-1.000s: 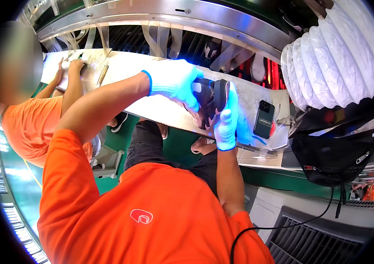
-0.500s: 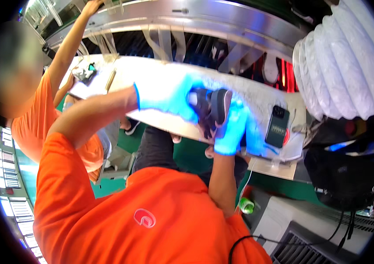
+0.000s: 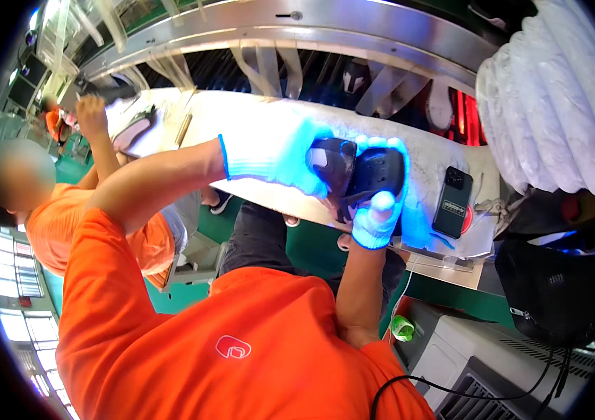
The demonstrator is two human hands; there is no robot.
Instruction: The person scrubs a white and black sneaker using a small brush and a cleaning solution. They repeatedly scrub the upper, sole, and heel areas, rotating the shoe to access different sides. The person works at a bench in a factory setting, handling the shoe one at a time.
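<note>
Both my hands wear pale knit gloves lit bright blue. My left hand (image 3: 290,155) is closed around a dark shoe upper (image 3: 330,159) with a whitish patch. Beside it, my right hand (image 3: 380,218) grips a dark shoe sole (image 3: 378,172), thumb on the near part and fingers wrapped over the far edge. The sole's broad dark face shows, with small marks on it. Upper and sole are held side by side above the bench edge; whether they touch along their whole length I cannot tell.
The pale bench (image 3: 241,105) carries a black phone (image 3: 452,203) at right and a shoe part (image 3: 134,131) at left. Behind runs a metal-framed conveyor (image 3: 241,31) with hanging clear strips. A white ribbed duct (image 3: 556,105) and black bag (image 3: 556,287) flank the right. A co-worker (image 3: 66,217) sits left.
The sole has turned from nearly edge-on to showing its broad face, and my right hand has shifted slightly right. The co-worker has leaned back, and the nearby shoe part lies differently.
</note>
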